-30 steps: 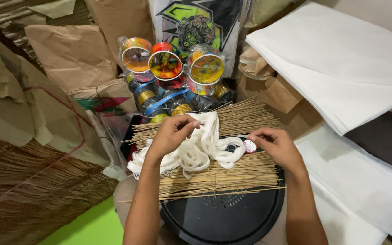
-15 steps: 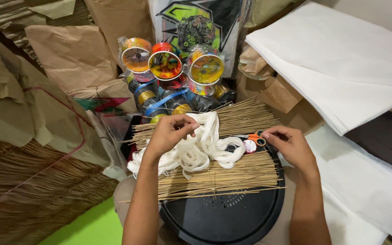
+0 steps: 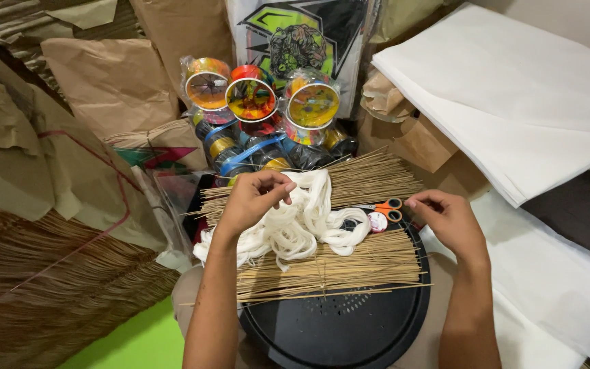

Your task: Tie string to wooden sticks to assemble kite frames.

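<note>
Hands work soft white string (image 3: 302, 225) over thin bamboo sticks (image 3: 336, 263): left hand (image 3: 250, 201) pinches strands, right hand (image 3: 448, 222) curls half-closed, its hold unclear.

string (image 3: 295, 225): white, plain
sticks (image 3: 349, 263): tan, straw-coloured
tray (image 3: 349, 328): black, small perforated dot pattern at centre
scissors (image 3: 385, 208): orange handles
reels (image 3: 250, 99): clear wrap; faces orange, red-yellow swirl, yellow with dark blotches
lower reels (image 3: 268, 152): black with gold bands, blue strips
bag (image 3: 302, 41): white and black, lime-green angular graphic
paper stack (image 3: 513, 96): white, plain
brown paper (image 3: 114, 82): kraft brown, creased
kite corner (image 3: 151, 156): green, pink, red triangles
floor patch (image 3: 138, 342): bright green
straw bundle (image 3: 42, 287): brown, streaked
</note>
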